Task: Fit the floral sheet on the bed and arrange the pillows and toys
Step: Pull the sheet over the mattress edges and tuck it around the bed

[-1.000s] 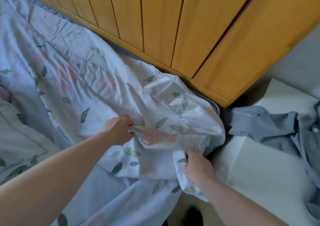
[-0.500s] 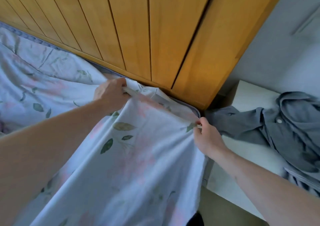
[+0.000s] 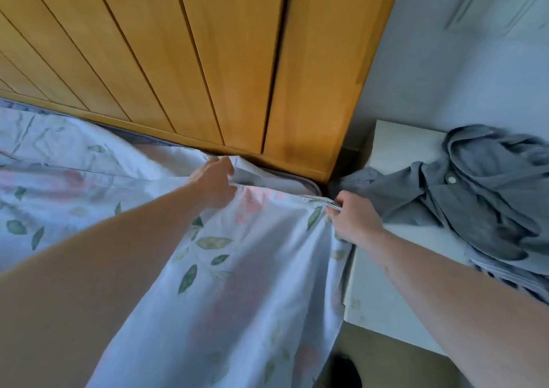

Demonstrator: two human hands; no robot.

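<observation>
Two hands share one hem here. The floral sheet (image 3: 237, 283) lies over the bed from the far left and runs toward the near centre, its far edge drawn up to the mattress corner (image 3: 285, 181) just below the wooden headboard (image 3: 208, 60). That corner shows bare and grey between the hem and the wood, so the sheet is not yet over it.

At the hem's left end, the left hand (image 3: 215, 184) has its fingers curled round the edge, close against the headboard's bottom rail. At the right end, the right hand (image 3: 353, 219) pinches the hem between thumb and curled fingers, at the bed's right edge. The cloth between them looks taut.

To do this step well, I would judge that the hem should be lifted clear of the corner first, then carried past it and down the far and right faces together, rather than dragged across the top. Both grips ought to hold until the edge is below the corner. The gap at the headboard looks tight, so the left fingers may need to flatten to push cloth down there.

Just right of the bed stands a white bedside table (image 3: 386, 283), and a grey shirt (image 3: 475, 194) lies on it; its sleeve reaches near the corner and could get caught under the hem.
</observation>
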